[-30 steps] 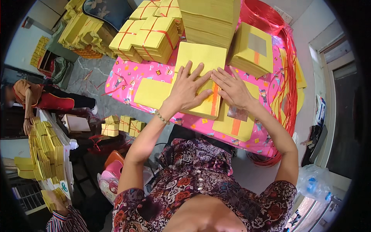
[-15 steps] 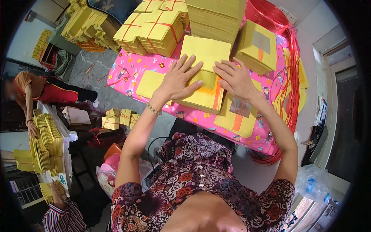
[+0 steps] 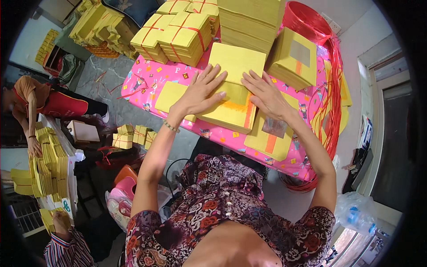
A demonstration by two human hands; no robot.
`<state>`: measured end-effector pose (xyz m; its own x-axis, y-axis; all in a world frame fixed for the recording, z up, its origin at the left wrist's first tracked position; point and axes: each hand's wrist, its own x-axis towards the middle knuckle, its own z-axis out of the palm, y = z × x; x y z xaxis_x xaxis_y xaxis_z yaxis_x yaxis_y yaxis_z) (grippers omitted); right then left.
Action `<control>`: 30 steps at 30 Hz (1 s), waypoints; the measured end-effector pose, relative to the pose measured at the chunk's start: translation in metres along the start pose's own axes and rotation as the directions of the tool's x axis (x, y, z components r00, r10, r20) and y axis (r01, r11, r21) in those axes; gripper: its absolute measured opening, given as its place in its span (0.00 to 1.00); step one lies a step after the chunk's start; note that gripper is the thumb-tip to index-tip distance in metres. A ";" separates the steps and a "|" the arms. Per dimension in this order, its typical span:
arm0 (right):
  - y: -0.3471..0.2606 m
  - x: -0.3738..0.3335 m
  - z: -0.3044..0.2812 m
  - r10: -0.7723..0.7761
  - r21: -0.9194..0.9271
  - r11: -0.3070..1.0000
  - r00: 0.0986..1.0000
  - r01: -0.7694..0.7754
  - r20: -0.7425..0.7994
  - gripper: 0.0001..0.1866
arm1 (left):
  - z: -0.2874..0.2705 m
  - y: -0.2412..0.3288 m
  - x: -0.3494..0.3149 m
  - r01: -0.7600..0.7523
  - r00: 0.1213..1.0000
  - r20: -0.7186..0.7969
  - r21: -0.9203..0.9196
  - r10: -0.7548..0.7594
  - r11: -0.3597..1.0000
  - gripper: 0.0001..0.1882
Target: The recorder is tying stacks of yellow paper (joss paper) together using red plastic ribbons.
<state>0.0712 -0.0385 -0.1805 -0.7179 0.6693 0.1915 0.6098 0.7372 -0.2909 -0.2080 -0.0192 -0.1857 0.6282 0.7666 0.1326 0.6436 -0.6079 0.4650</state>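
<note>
A stack of yellow paper lies before me on the table, with an orange patch and stripe on its nearer part. My left hand rests palm down on the stack's left side, its fingers spread. Flat across the right side of the stack lies my right hand, fingers stretched out. Neither hand grips anything. Low yellow paper sits left of my left wrist. Beneath my right forearm is another yellow pile with a grey panel and orange stripe.
Behind are yellow bundles tied with red ribbon and a tall stack. A striped stack and hanging red strands stand at right. Pink cloth covers the table. At left, two people handle yellow paper.
My right hand has shifted slightly left over the stack, and my left hand slightly left. At lower left, the striped-sleeved person's hand has moved over the yellow paper.
</note>
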 end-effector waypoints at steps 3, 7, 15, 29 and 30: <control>0.001 -0.005 0.004 0.041 0.014 0.999 0.998 -0.040 -0.044 0.27 | -0.001 -0.002 0.001 0.001 1.000 0.018 -0.030 -0.001 1.000 0.35; 0.001 -0.002 0.000 0.056 -0.013 0.998 0.997 -0.057 -0.055 0.25 | -0.006 0.004 0.002 0.006 0.999 0.039 0.029 -0.007 1.000 0.35; 0.004 0.022 -0.018 -0.013 -0.124 0.992 0.969 -0.018 -0.248 0.15 | -0.017 0.002 0.011 0.001 0.990 -0.142 -0.143 -0.022 0.990 0.27; -0.063 0.046 -0.013 -0.093 -0.271 0.962 0.916 -0.018 -0.390 0.12 | -0.017 0.041 0.009 0.103 0.802 -0.052 -0.969 -0.595 0.224 0.23; -0.068 0.047 -0.011 -0.096 -0.266 0.964 0.917 -0.011 -0.388 0.12 | -0.015 0.037 0.006 0.065 0.813 -0.054 -0.981 -0.580 0.183 0.22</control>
<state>-0.0003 -0.0556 -0.1410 -0.5865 0.5782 0.5672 0.6852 0.7276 -0.0332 -0.1870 -0.0339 -0.1545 0.1135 0.9869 -0.1145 -0.2702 0.1416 0.9523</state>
